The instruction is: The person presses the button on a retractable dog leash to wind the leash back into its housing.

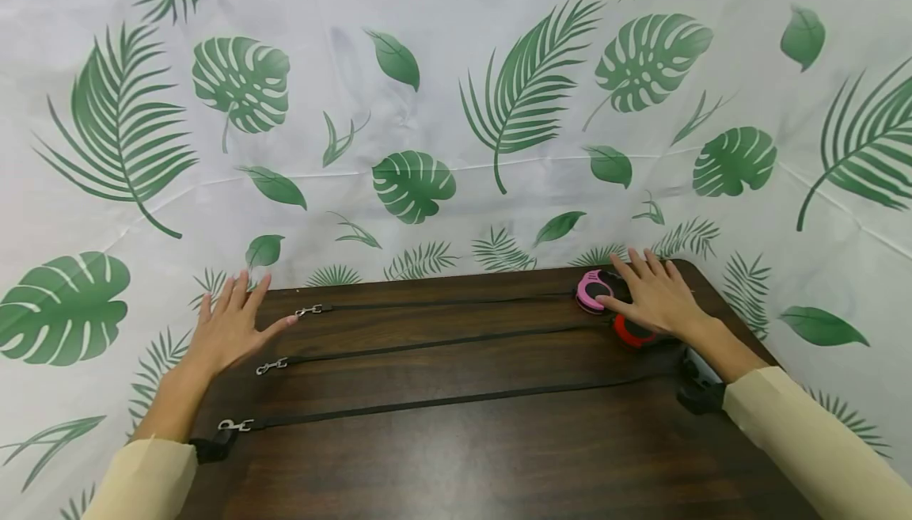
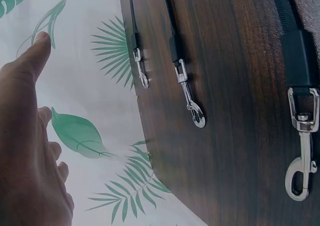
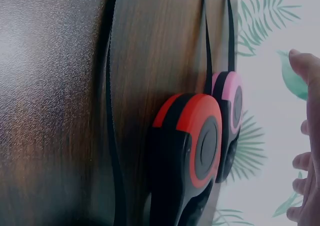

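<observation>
Three black straps run across the dark wooden table, each ending at the left in a silver clip: the far one (image 1: 309,310), the middle one (image 1: 271,366) and the near one (image 1: 236,425). At their right lie a pink-and-black leash case (image 1: 590,292) and a red-and-black one (image 3: 187,141); a third, greyish case (image 1: 701,367) is partly hidden by the right arm. My left hand (image 1: 229,330) hovers with fingers spread beside the far and middle clips, holding nothing. Over the pink and red cases my right hand (image 1: 657,298) is spread, gripping nothing; in the right wrist view it is apart from them.
A white cloth (image 1: 442,108) printed with green leaves hangs behind and beside the table (image 1: 456,464). Dark wrist mounts show at the left sleeve (image 1: 212,447) and near the right sleeve (image 1: 748,401). The table's far edge lies just below both sets of fingertips.
</observation>
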The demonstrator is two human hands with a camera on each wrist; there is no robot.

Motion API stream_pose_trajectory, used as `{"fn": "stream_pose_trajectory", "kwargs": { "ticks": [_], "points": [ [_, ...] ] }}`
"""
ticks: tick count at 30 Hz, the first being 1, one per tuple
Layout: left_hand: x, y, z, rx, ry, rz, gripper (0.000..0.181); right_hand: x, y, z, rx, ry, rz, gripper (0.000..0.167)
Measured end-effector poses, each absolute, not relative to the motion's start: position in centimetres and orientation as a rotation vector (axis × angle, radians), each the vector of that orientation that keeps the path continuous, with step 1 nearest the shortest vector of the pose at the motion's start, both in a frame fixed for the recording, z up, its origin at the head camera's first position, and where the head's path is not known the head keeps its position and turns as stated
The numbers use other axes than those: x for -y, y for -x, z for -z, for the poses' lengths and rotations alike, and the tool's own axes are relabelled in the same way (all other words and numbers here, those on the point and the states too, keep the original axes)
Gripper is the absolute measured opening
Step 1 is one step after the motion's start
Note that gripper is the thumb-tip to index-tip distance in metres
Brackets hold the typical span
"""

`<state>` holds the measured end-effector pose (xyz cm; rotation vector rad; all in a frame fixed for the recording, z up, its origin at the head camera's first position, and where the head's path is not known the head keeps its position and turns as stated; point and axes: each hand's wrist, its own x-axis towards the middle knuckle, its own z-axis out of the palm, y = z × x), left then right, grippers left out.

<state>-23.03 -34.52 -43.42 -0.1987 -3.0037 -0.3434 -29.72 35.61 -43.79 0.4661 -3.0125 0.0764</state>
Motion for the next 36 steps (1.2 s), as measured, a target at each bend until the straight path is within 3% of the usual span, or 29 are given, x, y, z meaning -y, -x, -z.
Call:
{"fn": "stream_pose_trajectory", "kwargs": {
  "ticks": [36],
  "points": [
    [35.3,18.8,44.3,2.939,0.328,0.304,0.099,-40.3,24.7,44.5,2.983,-0.468,-0.012,0.100]
  ]
}}
